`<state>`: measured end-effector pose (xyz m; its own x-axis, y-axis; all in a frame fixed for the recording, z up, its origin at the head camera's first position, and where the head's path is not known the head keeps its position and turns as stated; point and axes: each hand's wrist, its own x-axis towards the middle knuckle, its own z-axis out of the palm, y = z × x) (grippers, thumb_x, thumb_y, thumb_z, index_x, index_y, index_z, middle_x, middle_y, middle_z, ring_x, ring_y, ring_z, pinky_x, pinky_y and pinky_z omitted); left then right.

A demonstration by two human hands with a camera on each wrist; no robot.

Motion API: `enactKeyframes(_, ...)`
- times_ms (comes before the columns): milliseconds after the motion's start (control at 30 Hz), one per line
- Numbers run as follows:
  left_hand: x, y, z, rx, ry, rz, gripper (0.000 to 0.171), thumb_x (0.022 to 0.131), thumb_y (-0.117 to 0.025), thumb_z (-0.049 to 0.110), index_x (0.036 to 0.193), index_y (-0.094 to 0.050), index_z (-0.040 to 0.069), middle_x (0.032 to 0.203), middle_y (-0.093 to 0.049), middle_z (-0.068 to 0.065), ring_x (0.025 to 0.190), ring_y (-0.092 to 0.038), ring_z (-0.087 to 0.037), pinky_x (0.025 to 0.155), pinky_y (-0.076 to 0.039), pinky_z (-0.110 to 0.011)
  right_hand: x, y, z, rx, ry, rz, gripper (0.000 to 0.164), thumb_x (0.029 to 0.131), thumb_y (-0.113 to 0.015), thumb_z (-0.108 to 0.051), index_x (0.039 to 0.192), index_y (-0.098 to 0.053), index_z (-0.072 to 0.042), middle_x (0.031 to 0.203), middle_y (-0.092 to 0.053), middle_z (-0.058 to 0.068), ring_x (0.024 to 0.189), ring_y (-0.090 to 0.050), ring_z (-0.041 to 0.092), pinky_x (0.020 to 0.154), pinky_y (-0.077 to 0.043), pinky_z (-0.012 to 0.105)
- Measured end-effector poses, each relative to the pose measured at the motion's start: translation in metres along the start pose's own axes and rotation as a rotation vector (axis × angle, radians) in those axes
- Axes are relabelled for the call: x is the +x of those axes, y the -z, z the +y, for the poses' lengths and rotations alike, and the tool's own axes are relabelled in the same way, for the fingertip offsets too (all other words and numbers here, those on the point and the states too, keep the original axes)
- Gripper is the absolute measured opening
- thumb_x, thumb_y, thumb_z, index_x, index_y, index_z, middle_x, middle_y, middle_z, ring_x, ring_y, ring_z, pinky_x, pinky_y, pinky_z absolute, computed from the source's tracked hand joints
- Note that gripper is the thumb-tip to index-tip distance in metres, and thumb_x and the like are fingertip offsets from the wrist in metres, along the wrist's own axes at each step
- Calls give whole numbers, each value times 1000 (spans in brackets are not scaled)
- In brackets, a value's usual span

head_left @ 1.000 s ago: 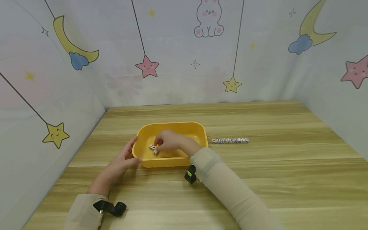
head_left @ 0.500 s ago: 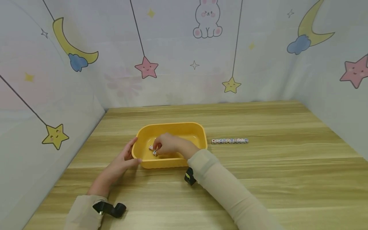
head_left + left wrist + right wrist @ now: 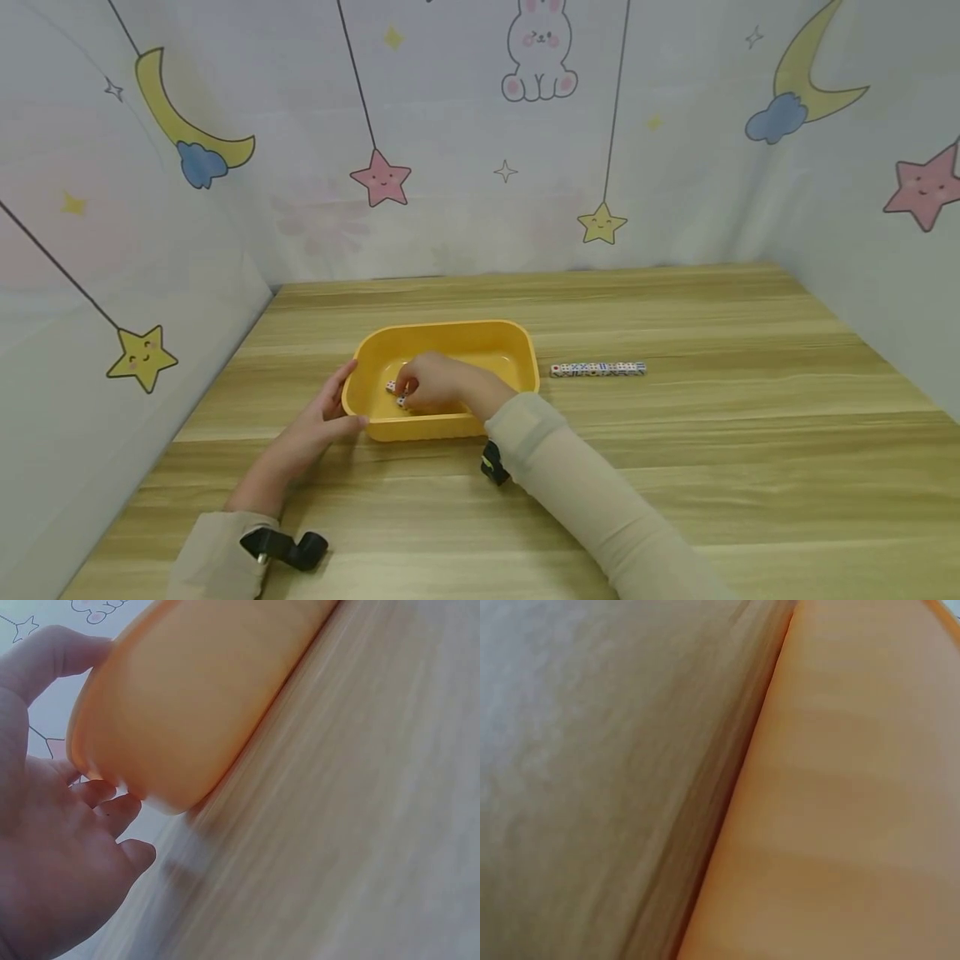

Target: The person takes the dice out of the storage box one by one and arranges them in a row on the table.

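Observation:
A yellow plastic tub [image 3: 427, 429] stands on the table. My left hand [image 3: 311, 429] holds its left end, thumb on the near rim and fingers against the outer wall; in the left wrist view the same hand [image 3: 60, 825] grips the tub wall [image 3: 180, 697]. Inside the tub, my right hand [image 3: 438, 383] reaches down with thumb and index finger pinched together at a die, mostly covered by the fingers. Two white dice show beside the fingertips, a farther die [image 3: 391, 387] and a nearer die [image 3: 402, 402]. The right wrist view shows only the tub's outer wall [image 3: 840, 787], no hand.
Right of the tub, a straight row of several dice [image 3: 597, 369] lies on the wooden table [image 3: 712, 467]. A white cloth backdrop [image 3: 465, 125] with printed stars and moons encloses the back and sides. Black wrist cameras sit at both sleeves.
My right fingers have lowered and closed in among the dice, covering one that showed before. The left hand keeps its hold on the tub. The head view has shifted slightly.

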<state>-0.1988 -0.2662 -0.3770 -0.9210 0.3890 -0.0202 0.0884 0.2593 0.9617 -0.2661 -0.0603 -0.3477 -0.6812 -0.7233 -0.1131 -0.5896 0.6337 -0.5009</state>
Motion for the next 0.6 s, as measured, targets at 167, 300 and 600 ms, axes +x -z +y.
enactKeyframes(167, -1, 0, 1, 6, 13, 4, 87, 83, -59, 14, 145, 1, 18, 151, -3, -9, 136, -13, -26, 95, -26, -9, 0, -2, 2, 20, -13, -3, 14, 80, -62, -12, 94, -66, -13, 85, -59, -5, 77, -52, 8, 67, -42, 16)
enactKeyframes(300, -2, -1, 1, 8, 14, 4, 87, 83, -59, 14, 145, 1, 18, 151, -2, -8, 136, -12, -26, 96, -26, -8, 0, -4, 3, 27, -11, -1, 14, 81, -61, -14, 94, -65, -14, 84, -58, -5, 76, -51, 9, 66, -43, 18)
enactKeyframes(600, -1, -1, 2, -10, 5, 4, 87, 82, -59, 12, 145, 2, 17, 151, -1, -8, 136, -11, -26, 91, -27, -4, -1, -5, 4, -24, 18, -3, 10, 80, -62, -13, 90, -64, -15, 82, -57, -5, 76, -50, 10, 67, -41, 18)
